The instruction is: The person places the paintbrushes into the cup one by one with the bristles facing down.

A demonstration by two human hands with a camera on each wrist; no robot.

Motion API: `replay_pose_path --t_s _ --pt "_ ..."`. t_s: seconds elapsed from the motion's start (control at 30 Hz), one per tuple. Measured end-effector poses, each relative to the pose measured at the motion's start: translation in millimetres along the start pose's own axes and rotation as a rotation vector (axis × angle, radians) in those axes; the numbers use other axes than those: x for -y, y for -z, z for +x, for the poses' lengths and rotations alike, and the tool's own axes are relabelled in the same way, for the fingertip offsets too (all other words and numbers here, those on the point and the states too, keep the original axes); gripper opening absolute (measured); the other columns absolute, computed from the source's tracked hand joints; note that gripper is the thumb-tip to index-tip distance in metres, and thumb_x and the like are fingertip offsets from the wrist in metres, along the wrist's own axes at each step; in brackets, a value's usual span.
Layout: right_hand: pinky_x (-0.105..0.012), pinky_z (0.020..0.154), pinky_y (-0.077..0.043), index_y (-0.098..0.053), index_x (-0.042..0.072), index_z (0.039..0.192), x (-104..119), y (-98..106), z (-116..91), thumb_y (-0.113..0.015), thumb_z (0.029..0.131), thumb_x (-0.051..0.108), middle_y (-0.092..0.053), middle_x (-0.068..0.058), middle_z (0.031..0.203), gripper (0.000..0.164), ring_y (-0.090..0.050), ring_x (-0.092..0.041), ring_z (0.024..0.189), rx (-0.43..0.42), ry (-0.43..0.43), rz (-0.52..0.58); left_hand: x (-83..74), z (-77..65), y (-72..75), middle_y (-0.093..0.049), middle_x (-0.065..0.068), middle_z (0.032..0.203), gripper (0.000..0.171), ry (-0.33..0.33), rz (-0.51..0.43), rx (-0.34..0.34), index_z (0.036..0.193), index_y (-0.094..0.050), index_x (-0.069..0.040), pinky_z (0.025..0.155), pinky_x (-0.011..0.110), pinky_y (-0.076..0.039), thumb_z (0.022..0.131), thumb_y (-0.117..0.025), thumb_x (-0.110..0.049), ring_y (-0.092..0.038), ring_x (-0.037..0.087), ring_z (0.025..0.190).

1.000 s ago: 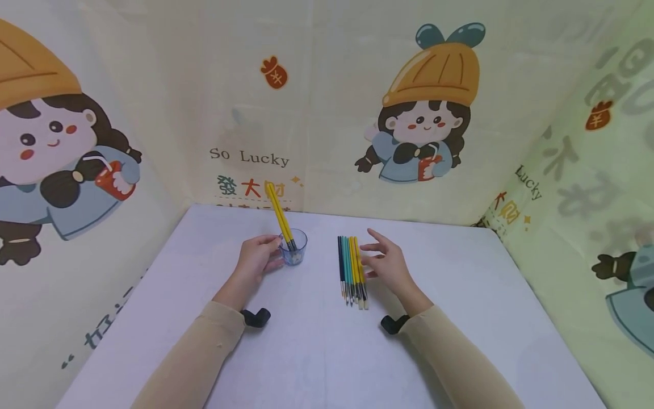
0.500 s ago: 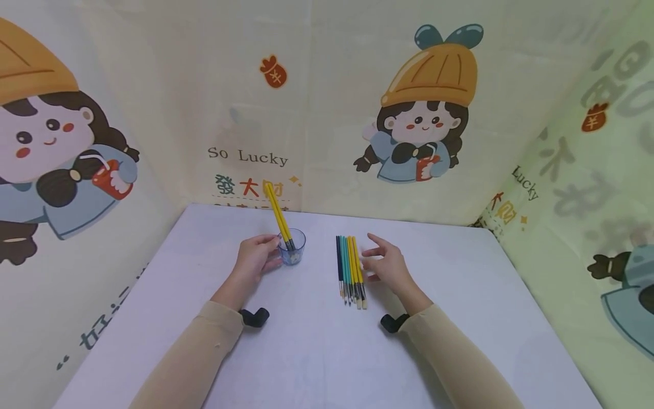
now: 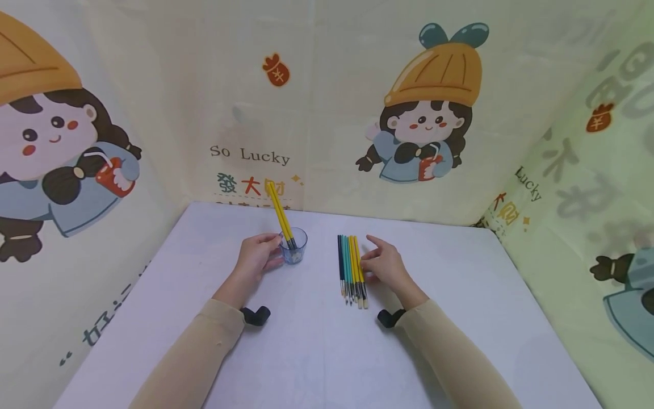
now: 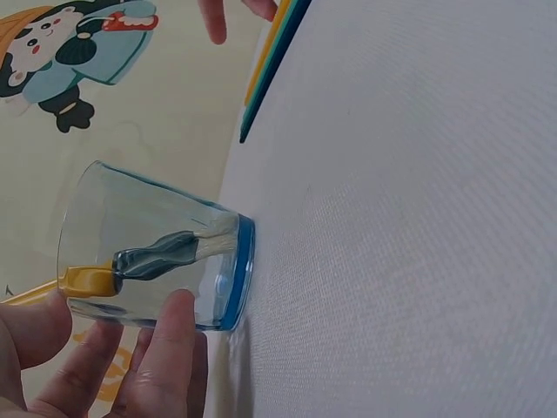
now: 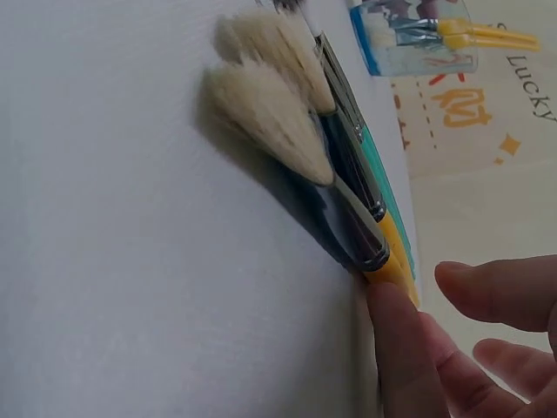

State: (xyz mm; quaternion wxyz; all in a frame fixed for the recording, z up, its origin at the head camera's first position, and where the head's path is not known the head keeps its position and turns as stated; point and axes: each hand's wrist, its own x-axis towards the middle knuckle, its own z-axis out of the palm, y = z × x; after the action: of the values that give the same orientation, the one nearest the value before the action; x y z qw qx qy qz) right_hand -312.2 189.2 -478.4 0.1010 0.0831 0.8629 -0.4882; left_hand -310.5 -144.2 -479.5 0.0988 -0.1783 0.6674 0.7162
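My left hand (image 3: 255,254) grips a clear bluish cup (image 3: 293,255) from its left side, thumb near the rim and fingers against the wall. Inside lean two yellow-handled paintbrushes (image 3: 281,218), bristles down; the left wrist view shows pale bristles (image 4: 218,242) at the cup's bottom. To the right, several paintbrushes (image 3: 349,261) lie side by side on the table, with black, teal and yellow handles and bristles toward me. My right hand (image 3: 388,266) is at the row's right edge. In the right wrist view, one fingertip (image 5: 396,305) touches the outermost yellow paintbrush (image 5: 383,270); another finger stays apart from it.
A white-covered table (image 3: 306,352) lies under everything. Printed cloth walls (image 3: 332,113) with cartoon figures rise at the back and both sides. Each wrist carries a small black camera mount (image 3: 255,316).
My right hand has moved slightly left, and its fingers have drawn closer together at the rightmost yellow paintbrush. The left hand and the cup have stayed in place.
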Motion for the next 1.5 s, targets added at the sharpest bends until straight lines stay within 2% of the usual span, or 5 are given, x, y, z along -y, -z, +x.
replay_pose_path --t_s 0.27,0.7,0.9,1.27,1.5 --pt "-0.027 0.069 -0.067 -0.043 0.030 0.165 2.5 -0.5 7.0 -0.083 0.094 0.011 -0.068 -0.012 0.109 0.084 -0.070 -0.025 0.080 0.022 -0.045 -0.087 -3.0 -0.3 0.4 -0.061 0.011 0.146 0.040 0.010 0.001 -0.003 0.145 -0.066 -0.015 0.104 0.038 -0.065 0.107 -0.069 -0.027 -0.062 0.028 0.135" --pt "-0.025 0.063 -0.065 -0.046 0.019 0.164 8.5 -0.5 10.6 -0.085 0.091 0.009 -0.067 -0.012 0.101 0.084 -0.070 -0.022 0.074 0.066 0.000 -0.205 -1.4 -2.8 -1.9 -0.060 0.012 0.147 0.041 -0.022 0.001 0.005 0.147 -0.064 -0.011 0.105 0.040 -0.065 0.109 -0.066 -0.025 -0.062 0.029 0.136" --pt "-0.023 0.062 -0.064 -0.047 0.020 0.163 11.0 -2.3 12.1 -0.084 0.090 0.007 -0.066 -0.012 0.101 0.083 -0.069 -0.023 0.073 0.075 -0.026 -0.251 -1.0 -1.7 -2.1 -0.059 0.011 0.148 0.040 -0.008 -0.011 0.002 0.146 -0.064 -0.012 0.105 0.040 -0.065 0.108 -0.067 -0.026 -0.061 0.028 0.136" --pt "-0.025 0.057 -0.063 -0.055 0.011 0.155 24.1 -6.2 10.8 -0.073 0.087 0.004 -0.067 -0.021 0.132 0.071 -0.072 -0.020 0.068 0.101 -0.058 -0.386 -1.3 -1.5 -1.1 -0.060 0.010 0.148 0.039 -0.002 -0.010 0.005 0.145 -0.065 -0.014 0.103 0.039 -0.066 0.108 -0.068 -0.026 -0.061 0.029 0.137" --pt "-0.026 0.061 -0.065 -0.056 0.011 0.151 25.8 -4.2 14.5 -0.073 0.087 0.004 -0.064 -0.020 0.132 0.067 -0.072 -0.025 0.080 0.136 -0.086 -0.361 -0.7 0.2 -0.7 -0.060 0.009 0.147 0.039 0.002 -0.004 0.003 0.144 -0.066 -0.015 0.102 0.039 -0.066 0.107 -0.069 -0.027 -0.061 0.029 0.137"
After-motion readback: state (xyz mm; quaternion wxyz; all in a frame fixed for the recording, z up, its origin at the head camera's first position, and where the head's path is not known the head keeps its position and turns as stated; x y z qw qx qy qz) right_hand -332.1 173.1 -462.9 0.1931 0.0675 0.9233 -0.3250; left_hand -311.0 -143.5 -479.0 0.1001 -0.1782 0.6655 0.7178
